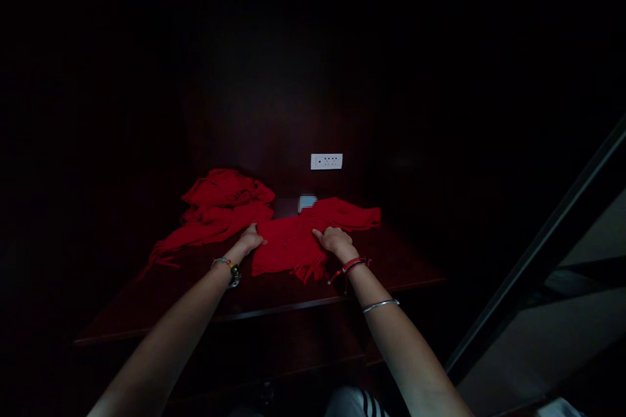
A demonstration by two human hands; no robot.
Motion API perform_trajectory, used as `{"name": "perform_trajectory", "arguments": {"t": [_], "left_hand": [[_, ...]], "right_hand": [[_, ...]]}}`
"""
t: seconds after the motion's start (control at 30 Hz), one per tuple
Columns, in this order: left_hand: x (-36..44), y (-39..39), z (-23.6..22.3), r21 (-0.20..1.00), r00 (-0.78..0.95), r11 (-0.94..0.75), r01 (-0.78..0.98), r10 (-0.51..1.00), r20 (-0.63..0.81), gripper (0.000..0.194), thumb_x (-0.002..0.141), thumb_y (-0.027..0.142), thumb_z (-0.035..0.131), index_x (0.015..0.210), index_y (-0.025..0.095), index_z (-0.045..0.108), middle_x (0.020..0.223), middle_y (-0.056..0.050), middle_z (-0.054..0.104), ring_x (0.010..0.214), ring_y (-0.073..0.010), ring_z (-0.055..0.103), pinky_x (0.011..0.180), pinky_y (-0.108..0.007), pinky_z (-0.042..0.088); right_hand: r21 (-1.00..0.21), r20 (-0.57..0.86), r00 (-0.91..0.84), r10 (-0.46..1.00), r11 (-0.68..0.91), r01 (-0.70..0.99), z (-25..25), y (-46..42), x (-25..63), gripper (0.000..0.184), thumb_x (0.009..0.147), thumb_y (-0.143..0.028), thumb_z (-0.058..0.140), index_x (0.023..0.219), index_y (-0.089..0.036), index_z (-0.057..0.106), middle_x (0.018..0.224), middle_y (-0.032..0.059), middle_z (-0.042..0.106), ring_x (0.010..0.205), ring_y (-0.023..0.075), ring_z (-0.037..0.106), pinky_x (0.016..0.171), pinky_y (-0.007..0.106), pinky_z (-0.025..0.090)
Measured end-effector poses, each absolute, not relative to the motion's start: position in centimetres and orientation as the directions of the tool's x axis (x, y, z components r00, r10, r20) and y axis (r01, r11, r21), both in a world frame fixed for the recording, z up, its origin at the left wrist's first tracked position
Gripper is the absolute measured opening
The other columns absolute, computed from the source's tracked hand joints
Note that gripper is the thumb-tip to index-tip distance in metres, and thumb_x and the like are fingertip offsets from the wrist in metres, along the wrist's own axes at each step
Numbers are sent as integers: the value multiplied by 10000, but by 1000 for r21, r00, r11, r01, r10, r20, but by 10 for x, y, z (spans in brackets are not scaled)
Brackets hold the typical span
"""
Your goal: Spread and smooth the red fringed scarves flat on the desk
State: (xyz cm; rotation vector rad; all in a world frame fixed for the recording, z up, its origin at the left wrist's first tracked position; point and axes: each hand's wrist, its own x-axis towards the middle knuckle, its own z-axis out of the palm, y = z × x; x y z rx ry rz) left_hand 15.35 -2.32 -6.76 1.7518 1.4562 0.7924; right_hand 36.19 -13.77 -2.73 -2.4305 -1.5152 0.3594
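Observation:
A red fringed scarf [281, 244] lies partly folded on a dark wooden desk top [195, 293], its fringe hanging toward the front and one end stretching to the right. At its left edge, my left hand [251, 238] is closed on the cloth, thumb toward the scarf. My right hand [335, 239] grips the fabric on the right side, fingers curled and thumb pointing left. To the left sits a crumpled heap of red fringed cloth [225, 199], apart from my right hand and just behind my left. Some fingertips are hidden in the fabric.
A white socket plate [327, 161] is on the dark back wall. A small pale blurred item [307, 202] stands behind the scarf. The desk's front edge [288, 307] runs below my hands. A slanted dark frame [538, 251] rises at the right. Surroundings are very dim.

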Motion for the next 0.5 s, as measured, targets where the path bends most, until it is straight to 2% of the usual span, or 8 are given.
{"name": "perform_trajectory", "arguments": {"t": [0.17, 0.27, 0.33, 0.4, 0.5], "left_hand": [[154, -13, -55, 713, 150, -117, 691, 989, 16, 689, 457, 43, 640, 1107, 133, 429, 1093, -146, 546, 1000, -254, 505, 790, -280, 402], [167, -7, -39, 648, 135, -130, 751, 990, 42, 722, 451, 96, 661, 1132, 142, 424, 1134, -171, 505, 1060, -311, 453, 824, -332, 377], [192, -3, -28, 583, 170, -202, 787, 979, 110, 671, 503, 176, 661, 1133, 154, 434, 1185, -184, 452, 1126, -341, 380, 872, -374, 335], [228, 1, -21, 517, 287, -335, 788, 942, 173, 545, 584, 254, 624, 1100, 169, 468, 1224, -175, 412, 1167, -337, 330, 910, -391, 297], [292, 10, -22, 536, 509, -503, 677, 847, 153, 383, 621, 281, 591, 987, 182, 533, 1245, -146, 400, 1197, -329, 288, 939, -405, 266]], "right_hand": [[-372, -36, 448, 893, -428, 824, -28, -137, 427, 557, 830, -515, 266, 1140, -119, 508, 1130, 180, 529, 1068, 262, 473, 833, 349, 375], [-370, -10, 482, 876, -451, 812, -36, -126, 462, 556, 834, -468, 310, 1285, -143, 319, 1197, 181, 467, 1115, 257, 426, 858, 358, 351], [-367, -25, 513, 858, -485, 794, -45, -114, 475, 631, 812, -521, 313, 1337, -194, 186, 1288, 189, 351, 1149, 299, 373, 864, 418, 330], [-353, -68, 539, 840, -525, 774, -58, -101, 481, 690, 774, -609, 278, 1347, -262, 113, 1366, 181, 198, 1187, 357, 286, 868, 498, 284], [-286, -127, 552, 824, -563, 775, -76, -83, 486, 725, 745, -671, 202, 1348, -284, 91, 1405, 170, 31, 1226, 401, 134, 892, 578, 155]]}}
